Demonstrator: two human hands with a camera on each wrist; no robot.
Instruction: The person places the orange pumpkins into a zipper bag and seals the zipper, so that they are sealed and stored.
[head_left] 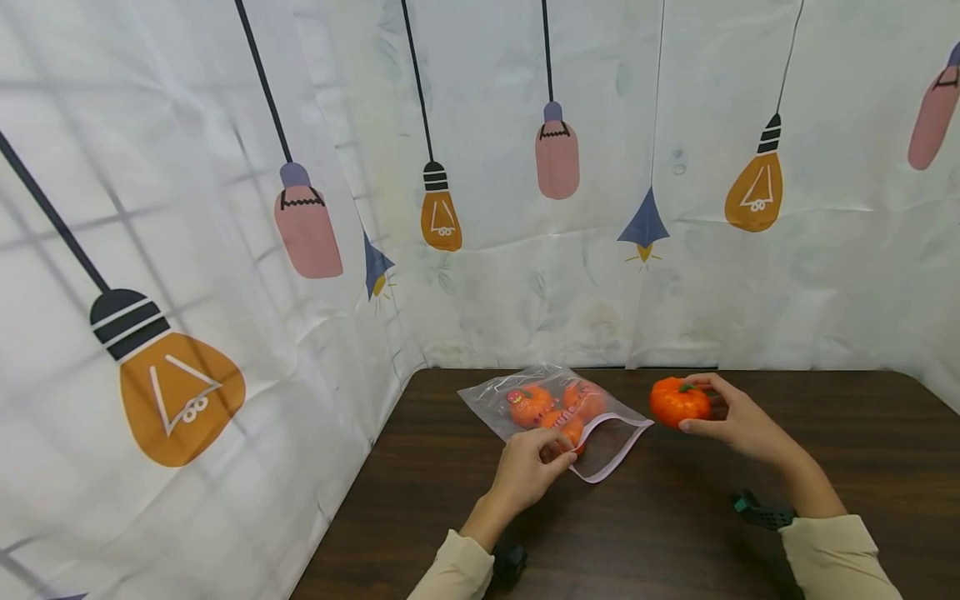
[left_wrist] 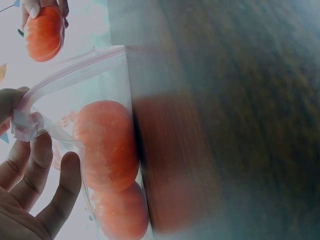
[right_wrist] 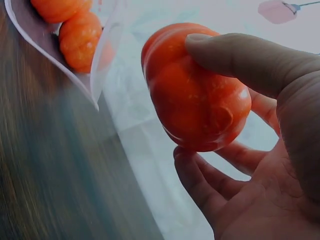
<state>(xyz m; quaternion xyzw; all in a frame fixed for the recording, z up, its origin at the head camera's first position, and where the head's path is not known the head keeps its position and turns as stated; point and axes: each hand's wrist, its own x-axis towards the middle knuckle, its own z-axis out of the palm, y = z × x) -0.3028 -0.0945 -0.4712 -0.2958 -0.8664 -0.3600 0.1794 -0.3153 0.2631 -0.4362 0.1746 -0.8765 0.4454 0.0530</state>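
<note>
Orange pumpkin (head_left: 675, 405) held above desk (head_left: 645, 533), gripped by thumb and fingers of right hand (head_left: 742, 422). Left hand (head_left: 528, 467), well apart, pinches rim of clear bag (head_left: 604, 450); more pumpkins (head_left: 531, 406) inside.

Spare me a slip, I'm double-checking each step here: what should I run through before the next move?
1. Grip on the loose pumpkin: ok. The right hand holds the orange pumpkin between thumb and fingers.
2. Hold on the bag: ok. The left hand pinches the clear bag at its mouth.
3. Bag mouth open: ok. It gapes in the head and right wrist views.
4. Held pumpkin apart from the bag: ok. A gap shows between them.
5. Bagged pumpkins inside: ok. Three show through the plastic.
6. Room for another: cannot tell.
</note>
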